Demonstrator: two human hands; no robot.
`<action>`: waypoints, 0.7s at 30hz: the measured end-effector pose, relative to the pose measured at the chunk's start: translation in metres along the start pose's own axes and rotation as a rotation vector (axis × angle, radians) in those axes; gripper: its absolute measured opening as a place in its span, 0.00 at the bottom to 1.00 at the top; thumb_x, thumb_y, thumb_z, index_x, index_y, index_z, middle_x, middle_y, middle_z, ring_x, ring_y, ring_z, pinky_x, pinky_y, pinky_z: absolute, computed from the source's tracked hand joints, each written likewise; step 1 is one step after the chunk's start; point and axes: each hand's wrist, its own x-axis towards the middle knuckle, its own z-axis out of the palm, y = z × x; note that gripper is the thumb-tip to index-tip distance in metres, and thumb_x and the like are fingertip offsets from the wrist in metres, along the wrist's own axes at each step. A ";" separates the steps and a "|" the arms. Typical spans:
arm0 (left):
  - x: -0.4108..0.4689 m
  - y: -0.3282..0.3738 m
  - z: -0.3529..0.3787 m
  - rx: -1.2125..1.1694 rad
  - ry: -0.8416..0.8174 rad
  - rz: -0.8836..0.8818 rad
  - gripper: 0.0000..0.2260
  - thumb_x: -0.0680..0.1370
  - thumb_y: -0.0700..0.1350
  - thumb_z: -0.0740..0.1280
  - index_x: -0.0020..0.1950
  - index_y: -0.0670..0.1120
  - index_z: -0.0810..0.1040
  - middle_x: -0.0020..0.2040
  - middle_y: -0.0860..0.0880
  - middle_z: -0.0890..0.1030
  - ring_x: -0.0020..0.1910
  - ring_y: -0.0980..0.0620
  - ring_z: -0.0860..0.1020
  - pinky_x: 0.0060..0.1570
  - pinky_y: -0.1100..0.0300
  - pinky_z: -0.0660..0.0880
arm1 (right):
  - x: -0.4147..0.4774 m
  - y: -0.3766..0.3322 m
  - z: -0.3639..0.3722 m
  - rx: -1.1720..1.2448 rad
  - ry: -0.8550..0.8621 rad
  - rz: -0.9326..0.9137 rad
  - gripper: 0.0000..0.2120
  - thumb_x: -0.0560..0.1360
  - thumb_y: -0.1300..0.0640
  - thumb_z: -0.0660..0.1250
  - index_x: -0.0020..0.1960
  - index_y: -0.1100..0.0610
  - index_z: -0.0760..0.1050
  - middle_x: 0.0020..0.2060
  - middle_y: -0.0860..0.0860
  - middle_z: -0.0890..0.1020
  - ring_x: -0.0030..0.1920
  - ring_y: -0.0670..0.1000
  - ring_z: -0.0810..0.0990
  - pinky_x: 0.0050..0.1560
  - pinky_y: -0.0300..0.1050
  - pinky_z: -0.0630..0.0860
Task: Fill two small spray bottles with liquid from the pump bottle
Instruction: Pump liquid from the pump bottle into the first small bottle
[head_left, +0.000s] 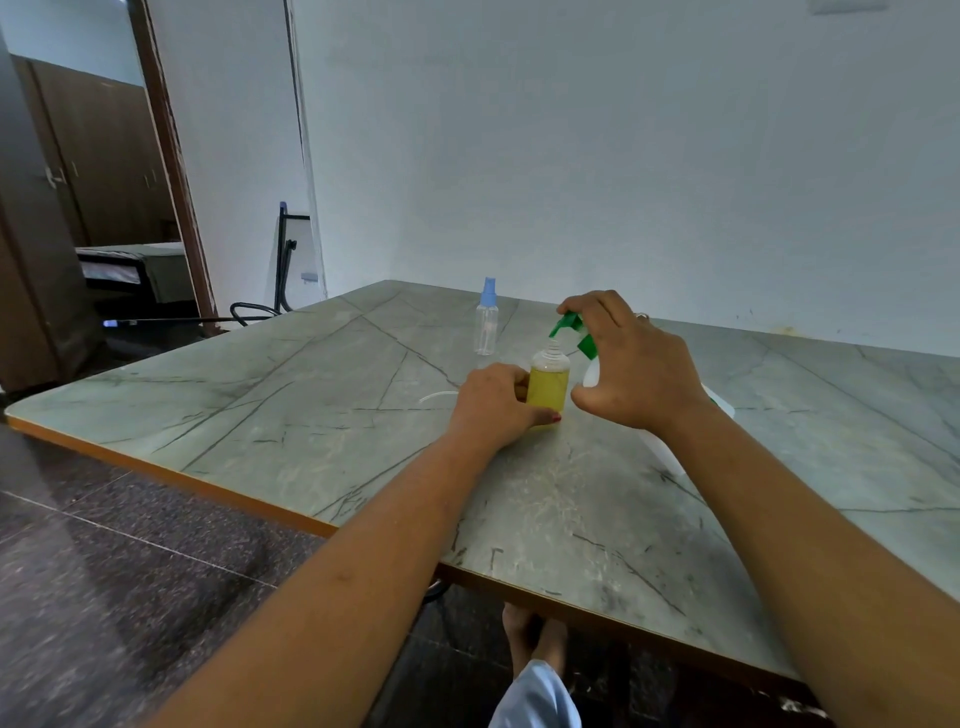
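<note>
**Left hand** (493, 405): forearm reaches in over the near edge of the desk (260, 415). The heel rests on the surface. Grip clamped round the lower body of the small bottle (549, 389), thumb along its near side.

**Small bottle:** upright, uncapped, about two-thirds full of yellow liquid. Stands mid-desk, closer to the far edge than to the near one.

**Right hand** (634, 364): forearm comes in from the near right, wrist raised. Grip curled over the green pump head (563, 325), thumb spread apart below it. The nozzle sits just above the small bottle's open neck.

**Pump bottle** (723, 406): white body, mostly hidden behind the right hand and wrist, just right of the small bottle.

**Second spray bottle** (487, 325): clear, blue sprayer fitted, upright. Stands beyond the small bottle, near the far left corner and apart from both hands.

**Thin clear tube** (436, 397): lies flat, just left of the left hand.

**Edges and room:** the far edge meets the wall. A broad stretch of surface runs from the left hand to the left edge, and another from both wrists to the near edge. The right side continues out of view.
</note>
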 end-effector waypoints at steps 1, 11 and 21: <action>0.000 0.000 0.000 0.002 0.000 -0.003 0.30 0.69 0.55 0.74 0.66 0.44 0.73 0.60 0.47 0.79 0.56 0.50 0.78 0.58 0.58 0.73 | 0.000 0.000 0.000 0.000 -0.003 -0.004 0.36 0.62 0.49 0.73 0.67 0.49 0.65 0.61 0.47 0.71 0.45 0.49 0.76 0.35 0.39 0.69; 0.001 0.000 0.001 0.010 0.000 -0.008 0.29 0.69 0.56 0.74 0.66 0.44 0.74 0.60 0.47 0.79 0.56 0.50 0.78 0.58 0.58 0.73 | 0.002 0.001 0.001 0.007 -0.011 0.022 0.31 0.61 0.50 0.74 0.62 0.51 0.68 0.56 0.48 0.71 0.43 0.49 0.75 0.36 0.39 0.71; 0.001 0.001 0.001 0.020 0.000 -0.012 0.30 0.69 0.56 0.73 0.66 0.44 0.73 0.60 0.47 0.79 0.57 0.50 0.77 0.59 0.58 0.73 | 0.000 0.000 -0.001 -0.009 -0.046 0.014 0.34 0.62 0.49 0.74 0.65 0.49 0.66 0.59 0.47 0.70 0.44 0.50 0.75 0.36 0.40 0.68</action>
